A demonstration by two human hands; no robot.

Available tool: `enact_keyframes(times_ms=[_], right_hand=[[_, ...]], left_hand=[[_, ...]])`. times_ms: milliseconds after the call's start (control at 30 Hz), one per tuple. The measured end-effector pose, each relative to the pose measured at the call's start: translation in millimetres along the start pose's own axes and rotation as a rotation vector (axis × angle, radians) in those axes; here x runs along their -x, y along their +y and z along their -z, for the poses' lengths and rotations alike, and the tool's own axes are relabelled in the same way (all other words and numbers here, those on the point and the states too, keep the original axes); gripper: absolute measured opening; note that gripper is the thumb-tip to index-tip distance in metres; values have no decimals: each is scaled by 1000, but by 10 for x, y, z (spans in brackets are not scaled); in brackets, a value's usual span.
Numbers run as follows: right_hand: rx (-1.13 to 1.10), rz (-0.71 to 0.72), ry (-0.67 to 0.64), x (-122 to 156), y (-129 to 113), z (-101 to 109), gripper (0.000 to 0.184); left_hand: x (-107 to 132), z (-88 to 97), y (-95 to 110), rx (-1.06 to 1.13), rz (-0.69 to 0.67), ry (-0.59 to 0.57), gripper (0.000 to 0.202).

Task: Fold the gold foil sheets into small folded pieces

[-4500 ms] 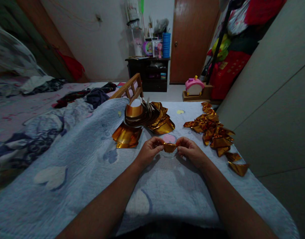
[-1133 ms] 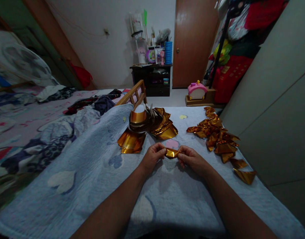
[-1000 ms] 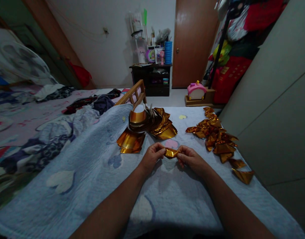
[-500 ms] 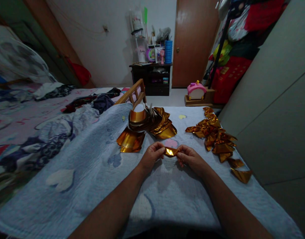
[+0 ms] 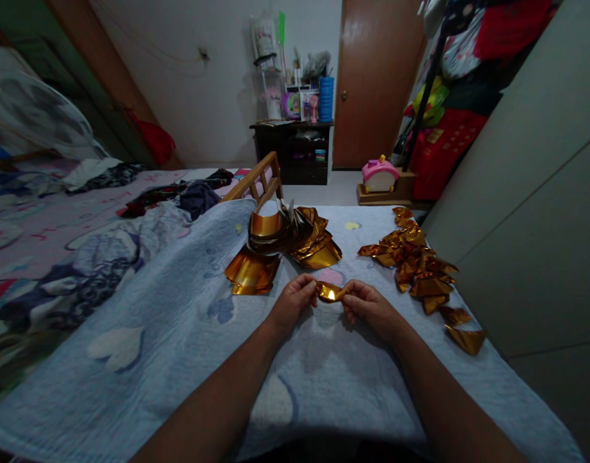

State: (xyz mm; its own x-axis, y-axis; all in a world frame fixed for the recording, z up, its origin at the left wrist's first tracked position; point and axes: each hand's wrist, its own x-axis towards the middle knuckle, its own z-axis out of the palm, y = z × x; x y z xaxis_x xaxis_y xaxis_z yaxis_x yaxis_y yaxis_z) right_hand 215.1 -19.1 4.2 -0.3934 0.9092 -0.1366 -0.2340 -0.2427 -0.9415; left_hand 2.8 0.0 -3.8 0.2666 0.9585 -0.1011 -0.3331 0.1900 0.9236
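Between my hands is a small folded piece of gold foil paper [image 5: 330,293], shiny on its near face. My left hand [image 5: 297,301] pinches its left end between thumb and fingers. Its right end is pinched by my right hand [image 5: 367,302]. Both hands are just above the blue blanket [image 5: 333,379]. Beyond my left hand lies a stack of gold foil sheets [image 5: 254,273], some curled over and fanned out. To the right is a heap of folded gold foil pieces [image 5: 415,263], which trails toward the near right edge.
A wooden rail [image 5: 256,180] rises at the blanket's far left. Rumpled clothes [image 5: 145,238] lie on the bed to the left. A pale cabinet wall [image 5: 531,257] borders the right side. A dark stand [image 5: 295,154] and a pink toy [image 5: 379,175] stand farther back.
The gold foil piece has changed shape slightly; its right end now looks more twisted or raised. Both hands keep their pinch in almost the same place.
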Motion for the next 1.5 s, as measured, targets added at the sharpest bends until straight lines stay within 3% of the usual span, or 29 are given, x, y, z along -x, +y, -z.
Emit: enact_keyframes(times_ms=[367,667,933,1067,1300,1400,1500], right_hand=[[-49,263,366,4,-165,211,36],[-66,652,892,48,-318,467,37],[-173,755,1188,98,-418,659,38],[-243,735,1244,129,-449,727,33],[-227,749,1221,149,-448,739,29],[-160,770,1209,144,-429,725,31],[29,779,1199,120,-376,666,31]], left_hand=[[38,-49,86,-44,2,36,39],[48,-1,38,-127,24,-7,34],[53,-7,58,-150,33,-11,32],[73,-22,73,-151,41,-9,31],[90,-41,87,-176,17,-20,28],[97,-49,87,-236,-29,-26,27],[120,-60,86,-437,-163,33,20]])
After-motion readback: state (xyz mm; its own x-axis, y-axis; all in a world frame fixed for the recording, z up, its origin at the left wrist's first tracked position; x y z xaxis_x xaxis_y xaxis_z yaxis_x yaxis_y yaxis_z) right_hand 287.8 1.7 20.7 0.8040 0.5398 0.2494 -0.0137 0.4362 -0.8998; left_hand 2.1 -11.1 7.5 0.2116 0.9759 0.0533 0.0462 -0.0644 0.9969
